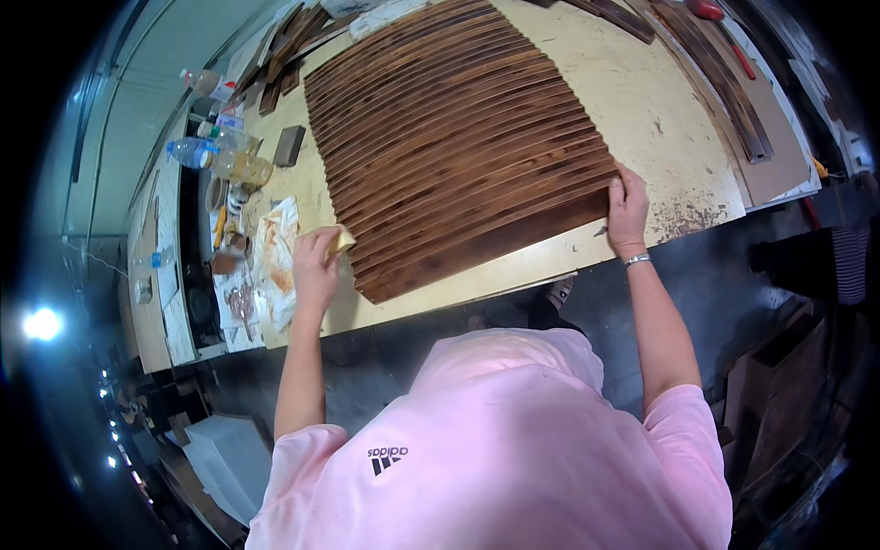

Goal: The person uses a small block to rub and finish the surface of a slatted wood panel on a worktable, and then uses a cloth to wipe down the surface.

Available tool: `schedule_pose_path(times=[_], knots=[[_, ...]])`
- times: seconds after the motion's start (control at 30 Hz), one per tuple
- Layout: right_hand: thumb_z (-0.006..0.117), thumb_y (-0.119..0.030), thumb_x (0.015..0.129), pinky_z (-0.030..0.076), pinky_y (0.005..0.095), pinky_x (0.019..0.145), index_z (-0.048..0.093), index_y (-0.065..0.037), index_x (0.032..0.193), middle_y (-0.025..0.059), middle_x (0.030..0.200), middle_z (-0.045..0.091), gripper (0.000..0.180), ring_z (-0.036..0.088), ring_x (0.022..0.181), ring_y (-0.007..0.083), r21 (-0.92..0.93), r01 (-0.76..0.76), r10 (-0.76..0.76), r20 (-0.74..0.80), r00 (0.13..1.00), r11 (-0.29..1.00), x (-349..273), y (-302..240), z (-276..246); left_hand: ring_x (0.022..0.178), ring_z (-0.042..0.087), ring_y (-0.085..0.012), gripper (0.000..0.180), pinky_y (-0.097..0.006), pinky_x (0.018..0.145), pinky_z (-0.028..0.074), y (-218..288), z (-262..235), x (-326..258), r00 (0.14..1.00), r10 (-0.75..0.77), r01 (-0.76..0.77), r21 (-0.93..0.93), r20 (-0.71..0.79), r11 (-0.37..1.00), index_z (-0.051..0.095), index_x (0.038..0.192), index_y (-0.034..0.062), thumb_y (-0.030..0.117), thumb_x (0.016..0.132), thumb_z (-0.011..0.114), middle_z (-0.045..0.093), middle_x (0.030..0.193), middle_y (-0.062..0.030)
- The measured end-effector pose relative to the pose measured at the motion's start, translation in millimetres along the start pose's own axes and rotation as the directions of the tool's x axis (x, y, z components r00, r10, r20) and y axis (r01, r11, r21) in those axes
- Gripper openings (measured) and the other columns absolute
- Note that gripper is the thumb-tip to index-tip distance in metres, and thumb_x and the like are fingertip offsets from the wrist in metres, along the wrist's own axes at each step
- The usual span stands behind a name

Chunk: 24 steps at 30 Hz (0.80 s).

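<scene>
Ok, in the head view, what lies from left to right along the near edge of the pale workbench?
Stained white paper sheet → left hand holding a small yellowish pad → dark brown slatted wooden panel → right hand resting on the panel's right edge → bare pale benchtop.

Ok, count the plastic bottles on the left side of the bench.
3 that I can make out: one bottle with a red cap at the far end, a blue-tinted bottle nearer, and a yellowish bottle beside it. Clutter may hide others.
</scene>
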State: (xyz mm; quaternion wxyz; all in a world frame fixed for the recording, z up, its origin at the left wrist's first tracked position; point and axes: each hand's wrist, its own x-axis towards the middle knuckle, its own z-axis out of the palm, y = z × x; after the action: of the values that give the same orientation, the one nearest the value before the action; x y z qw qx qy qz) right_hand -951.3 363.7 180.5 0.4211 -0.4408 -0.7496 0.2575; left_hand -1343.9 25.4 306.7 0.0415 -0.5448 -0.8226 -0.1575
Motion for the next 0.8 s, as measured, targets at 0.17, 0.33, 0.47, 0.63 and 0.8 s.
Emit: schedule_pose_path(times=[0.17, 0.33, 0.47, 0.63, 0.8], knots=[[0.050, -0.005, 0.094, 0.049, 0.0405, 0.100, 0.068, -0.002, 0.123, 0.0186, 0.114, 0.068, 0.034, 0.063, 0.109, 0.0339, 0.035, -0.093, 0.096, -0.080, 0.992, 0.995, -3, 18, 3, 0.108, 0.061, -0.0326, 0.043, -0.042, 0.096, 0.049, -34, -19, -29, 0.991, -0.111, 0.114, 0.026, -0.077, 0.993, 0.071, 0.114, 0.0081, -0.005, 0.073, 0.075, 0.068, 0.117, -0.0099], [0.047, -0.005, 0.092, 0.049, 0.0416, 0.098, 0.070, -0.002, 0.121, 0.0188, 0.112, 0.068, 0.037, 0.064, 0.106, 0.0347, -0.087, -0.059, 0.051, -0.094, 0.994, 0.994, -2, 22, 1, 0.111, 0.062, -0.0338, 0.038, -0.043, 0.097, 0.050, 60, 9, 20, 0.986, 0.025, -0.068, -0.258, -0.166, 0.964, 0.072, 0.112, 0.0062, 0.000, 0.075, 0.075, 0.069, 0.116, -0.0124], [0.047, -0.006, 0.093, 0.050, 0.0412, 0.097, 0.069, 0.000, 0.121, 0.0195, 0.111, 0.068, 0.036, 0.065, 0.105, 0.0339, -0.096, -0.052, 0.045, -0.075, 0.996, 0.994, 1, 16, 3, 0.107, 0.062, -0.0307, 0.037, -0.042, 0.095, 0.050, 144, 48, 59, 0.944, 0.275, -0.322, -0.338, -0.181, 0.884, 0.071, 0.112, 0.0087, 0.001, 0.076, 0.075, 0.070, 0.114, -0.0079], [0.047, -0.005, 0.095, 0.052, 0.0396, 0.096, 0.070, -0.001, 0.122, 0.0183, 0.111, 0.069, 0.036, 0.067, 0.104, 0.0307, -0.104, -0.063, 0.055, -0.077, 0.996, 0.993, 0, 18, 2, 0.108, 0.062, -0.0301, 0.037, -0.043, 0.094, 0.050, 130, 58, 55, 0.955, 0.272, -0.295, -0.274, -0.117, 0.916, 0.071, 0.113, 0.0103, -0.001, 0.078, 0.072, 0.069, 0.115, -0.0069], [0.047, -0.005, 0.095, 0.052, 0.0396, 0.096, 0.070, -0.001, 0.121, 0.0181, 0.110, 0.069, 0.035, 0.067, 0.104, 0.0310, -0.096, -0.076, 0.068, -0.084, 0.994, 0.992, 0, 17, 3, 0.108, 0.062, -0.0336, 0.040, -0.043, 0.096, 0.049, 19, 7, -13, 0.996, 0.033, -0.046, -0.169, -0.078, 0.984, 0.071, 0.113, 0.0088, -0.003, 0.076, 0.073, 0.070, 0.114, -0.0097]])
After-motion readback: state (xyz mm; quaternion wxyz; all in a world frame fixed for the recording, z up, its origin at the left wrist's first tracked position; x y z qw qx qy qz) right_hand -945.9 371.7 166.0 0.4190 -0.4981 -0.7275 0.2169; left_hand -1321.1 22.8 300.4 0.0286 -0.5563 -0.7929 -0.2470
